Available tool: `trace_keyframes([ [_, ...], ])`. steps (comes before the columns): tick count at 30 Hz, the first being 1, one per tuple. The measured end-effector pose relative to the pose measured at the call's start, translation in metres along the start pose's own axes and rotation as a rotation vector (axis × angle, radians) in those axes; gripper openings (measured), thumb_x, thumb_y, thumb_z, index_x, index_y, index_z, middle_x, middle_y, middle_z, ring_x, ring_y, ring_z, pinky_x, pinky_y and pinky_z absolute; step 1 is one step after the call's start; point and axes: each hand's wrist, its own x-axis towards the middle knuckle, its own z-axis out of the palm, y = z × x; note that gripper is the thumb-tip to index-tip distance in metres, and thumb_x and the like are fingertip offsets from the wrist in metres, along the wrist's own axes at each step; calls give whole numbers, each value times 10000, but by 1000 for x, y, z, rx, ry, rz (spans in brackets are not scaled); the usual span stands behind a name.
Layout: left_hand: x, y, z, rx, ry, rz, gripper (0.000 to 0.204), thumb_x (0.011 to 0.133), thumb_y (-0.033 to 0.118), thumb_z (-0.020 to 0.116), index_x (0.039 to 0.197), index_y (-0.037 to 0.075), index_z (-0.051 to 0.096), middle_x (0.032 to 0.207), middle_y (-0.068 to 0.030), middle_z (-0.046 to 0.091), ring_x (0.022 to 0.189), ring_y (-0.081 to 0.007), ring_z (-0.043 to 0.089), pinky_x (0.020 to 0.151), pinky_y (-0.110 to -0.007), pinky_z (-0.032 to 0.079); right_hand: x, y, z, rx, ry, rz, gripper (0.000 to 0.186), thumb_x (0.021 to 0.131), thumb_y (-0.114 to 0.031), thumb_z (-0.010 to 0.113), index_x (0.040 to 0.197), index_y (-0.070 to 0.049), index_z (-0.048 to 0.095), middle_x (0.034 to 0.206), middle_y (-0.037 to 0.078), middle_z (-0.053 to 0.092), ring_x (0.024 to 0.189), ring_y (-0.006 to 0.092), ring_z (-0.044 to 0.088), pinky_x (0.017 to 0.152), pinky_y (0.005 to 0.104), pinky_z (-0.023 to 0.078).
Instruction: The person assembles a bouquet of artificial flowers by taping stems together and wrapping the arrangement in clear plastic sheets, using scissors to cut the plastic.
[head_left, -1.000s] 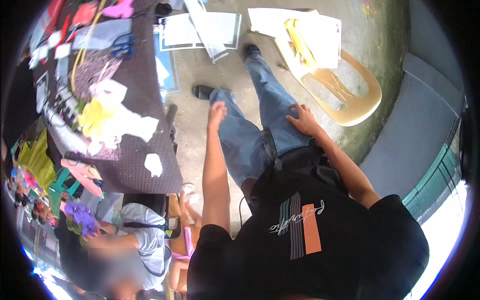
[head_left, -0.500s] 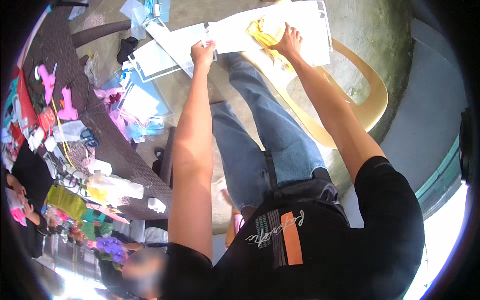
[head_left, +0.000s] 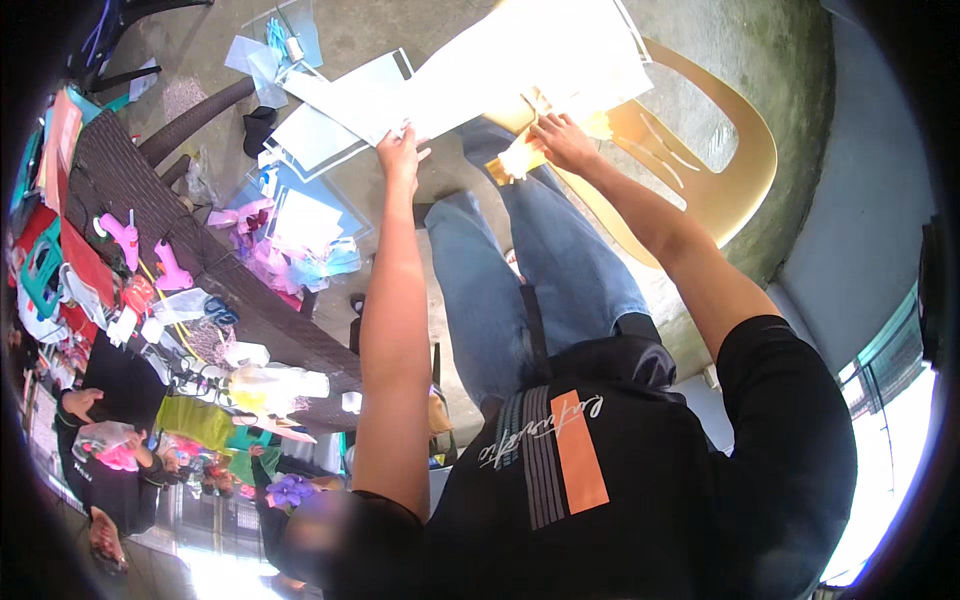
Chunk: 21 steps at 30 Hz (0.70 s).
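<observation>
My left hand (head_left: 400,160) pinches the near edge of a long white sheet (head_left: 480,75), which is very bright and stretches from the middle to the upper right. Over my legs, just below that edge, my right hand (head_left: 567,145) is closed on crumpled yellow wrapping material (head_left: 518,158). Part of the yellow piece spreads out on both sides of the fingers. Whether it is film or cloth I cannot tell. Beyond my left hand, pale sheets with dark-marked borders (head_left: 330,110) overlap the white one.
A yellow plastic chair (head_left: 745,180) stands at the right, partly under the sheet. To the left a brown woven table (head_left: 250,310) carries pink glue guns (head_left: 172,268), scissors (head_left: 220,310) and clutter. Blue and pink wrapping sheets (head_left: 320,235) lie between. Other people work at the lower left.
My right hand has come nearer to me, bringing the yellow material from on top of the sheet to its near edge. My left hand has moved slightly nearer too.
</observation>
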Motion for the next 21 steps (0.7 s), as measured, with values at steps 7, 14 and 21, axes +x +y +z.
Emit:
trace_keyframes([
  [7,2,-2,3,-65,-22,55,238,1021,88,552,1200,-65,592,1027,-149,677,902,-254,706,815,-389,614,25,-12,5,218,-5,387,509,782,-6,622,1273,-71,503,1181,188,591,1146,364,587,983,455,465],
  [14,-80,47,38,244,-231,312,272,1017,111,604,1195,-91,646,1097,-130,688,937,-197,692,871,-332,590,59,20,-6,561,-58,725,678,858,-211,617,1453,-4,367,1314,299,556,1180,464,587,999,528,497],
  [21,-177,69,59,288,-174,337,251,1014,88,600,1173,-93,667,1031,-107,728,936,-132,664,852,-284,521,78,61,65,517,-22,790,715,872,-341,629,1413,81,429,1326,359,539,1191,502,566,1043,493,477],
])
